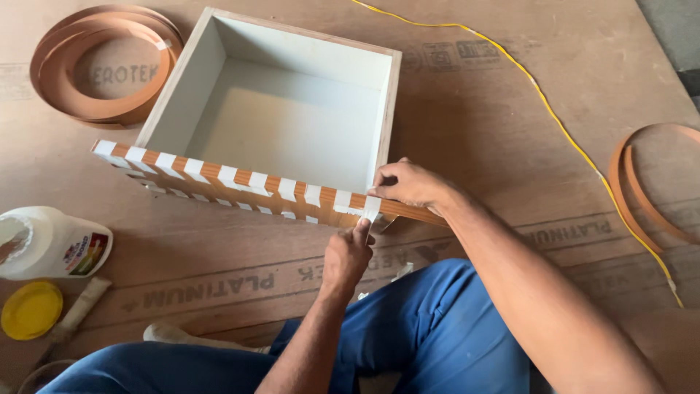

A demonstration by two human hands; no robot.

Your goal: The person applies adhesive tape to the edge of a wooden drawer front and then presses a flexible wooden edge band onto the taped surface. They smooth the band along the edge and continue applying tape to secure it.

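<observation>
An open wooden drawer box (219, 51) with a pale grey inside lies on a plywood sheet. Its near front edge carries a wood-coloured edge band (211, 170) held down by several white tape strips. My right hand (410, 184) presses on top of the band at the right end of that edge. My left hand (348, 255) reaches up from below, its fingers pinching a white tape strip (371, 207) against the front face just under my right hand.
A coil of brown edge band (102, 62) lies at the back left, another loop (642, 190) at the right. A white glue jar (51, 241), its yellow lid (30, 310) and a brush handle (80, 306) sit at the left. A yellow cord (554, 120) crosses the board.
</observation>
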